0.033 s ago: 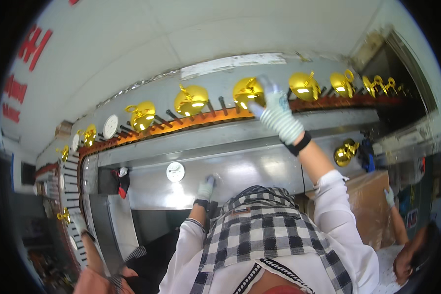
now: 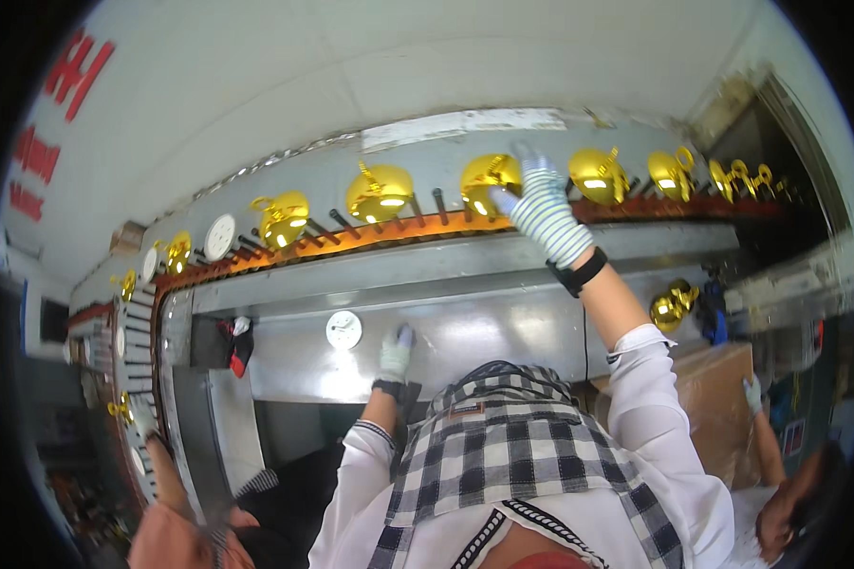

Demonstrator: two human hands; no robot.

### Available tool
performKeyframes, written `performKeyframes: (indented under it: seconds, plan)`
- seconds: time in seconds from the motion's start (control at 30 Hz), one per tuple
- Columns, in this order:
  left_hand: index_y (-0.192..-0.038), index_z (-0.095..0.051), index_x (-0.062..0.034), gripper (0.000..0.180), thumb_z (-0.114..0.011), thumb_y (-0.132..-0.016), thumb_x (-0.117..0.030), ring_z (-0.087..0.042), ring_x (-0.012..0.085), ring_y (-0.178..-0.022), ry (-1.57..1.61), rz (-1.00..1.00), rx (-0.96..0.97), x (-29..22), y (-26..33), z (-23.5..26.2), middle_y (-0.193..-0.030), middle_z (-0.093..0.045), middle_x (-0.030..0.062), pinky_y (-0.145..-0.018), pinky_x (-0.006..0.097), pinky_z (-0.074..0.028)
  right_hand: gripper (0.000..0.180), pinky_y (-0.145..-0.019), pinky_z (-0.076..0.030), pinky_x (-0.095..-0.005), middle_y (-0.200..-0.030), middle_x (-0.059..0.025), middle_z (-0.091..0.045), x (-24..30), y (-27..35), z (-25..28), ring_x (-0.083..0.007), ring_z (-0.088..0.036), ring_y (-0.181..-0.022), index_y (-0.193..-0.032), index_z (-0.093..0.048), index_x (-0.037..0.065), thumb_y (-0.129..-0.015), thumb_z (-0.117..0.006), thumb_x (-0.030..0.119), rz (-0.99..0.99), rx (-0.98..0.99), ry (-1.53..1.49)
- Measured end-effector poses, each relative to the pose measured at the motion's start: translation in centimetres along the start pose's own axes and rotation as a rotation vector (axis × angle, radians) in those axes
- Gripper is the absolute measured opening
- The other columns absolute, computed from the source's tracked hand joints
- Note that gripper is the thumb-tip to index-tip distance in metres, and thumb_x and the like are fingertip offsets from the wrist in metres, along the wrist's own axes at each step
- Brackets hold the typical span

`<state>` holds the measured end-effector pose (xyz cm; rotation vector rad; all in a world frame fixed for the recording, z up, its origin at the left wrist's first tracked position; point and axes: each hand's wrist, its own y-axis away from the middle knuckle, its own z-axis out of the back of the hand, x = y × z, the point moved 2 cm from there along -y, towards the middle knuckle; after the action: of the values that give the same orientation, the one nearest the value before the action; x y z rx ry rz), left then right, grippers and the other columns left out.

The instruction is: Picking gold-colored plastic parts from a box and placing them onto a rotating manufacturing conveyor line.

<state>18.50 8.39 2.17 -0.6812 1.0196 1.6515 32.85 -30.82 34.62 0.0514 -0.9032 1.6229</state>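
Observation:
My right hand point(image 2: 547, 211), in a blue-and-white striped glove, reaches up to the rack. Thumb and fingers are spread at the right edge of a shiny gold rounded piece point(image 2: 484, 180) with a slim raised part on its face. Whether the fingers press on it cannot be made out. My left hand point(image 2: 396, 354), gloved too, rests low over the grey metal bench point(image 2: 484, 327) with its fingers stretched out and nothing in them. To its left lies a white round dial point(image 2: 343, 329).
Similar gold pieces point(image 2: 380, 194) and white discs point(image 2: 220, 238) sit along the curved rack among dark pegs point(image 2: 343, 224). More gold pieces point(image 2: 669, 310) lie at the bench's right end by a cardboard box point(image 2: 707, 398). Another person's hand point(image 2: 144, 417) is at the left rack; a co-worker's hand point(image 2: 751, 393) touches the box.
My right hand has shifted slightly right and its glove looks less blurred. The rack pieces appear a little further right in the view. The left hand's fingers have moved up slightly.

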Motion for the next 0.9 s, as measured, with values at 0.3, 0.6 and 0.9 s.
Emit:
performKeyframes:
  seconds: [0.3, 0.6, 0.9]
  plan:
    - [-0.144, -0.052, 0.0069, 0.091, -0.081, -0.083, -0.054, -0.059, 0.0428, -0.128, -0.519, -0.415, -0.321, -34.4, -13.2, 10.2, -0.140, -0.060, 0.0301, -0.108, 0.048, -0.047, 0.067, -0.110, -0.043, -0.0514, -0.142, -0.0203, -0.056, -0.5, 7.6, 0.8, -0.0401, -0.054, -0.130, -0.143, -0.055, 0.005, -0.081, -0.076, 0.022, 0.305, -0.011, -0.148]
    - [-0.143, -0.059, -0.0030, 0.067, -0.072, -0.093, -0.047, -0.066, 0.0337, -0.122, -0.235, -0.340, -0.171, -31.6, -20.9, 14.2, -0.131, -0.069, 0.0217, -0.103, 0.042, -0.051, 0.060, -0.109, -0.045, -0.0496, -0.136, -0.0209, -0.060, -6.9, 8.5, 5.8, -0.0406, -0.057, -0.126, -0.135, -0.060, 0.004, -0.079, -0.077, 0.013, 0.216, -0.091, -0.144]
    - [-0.143, -0.051, 0.0042, 0.057, -0.060, -0.093, -0.022, -0.057, 0.0394, -0.114, -0.394, -1.077, -0.122, -39.5, 2.1, 13.0, -0.126, -0.060, 0.0227, -0.103, 0.048, -0.044, 0.092, -0.107, -0.048, -0.0500, -0.137, -0.0272, -0.059, -12.3, -0.2, 3.3, -0.0440, -0.057, -0.127, -0.144, -0.051, 0.000, -0.073, -0.086, 0.046, -0.177, 0.085, 0.127]
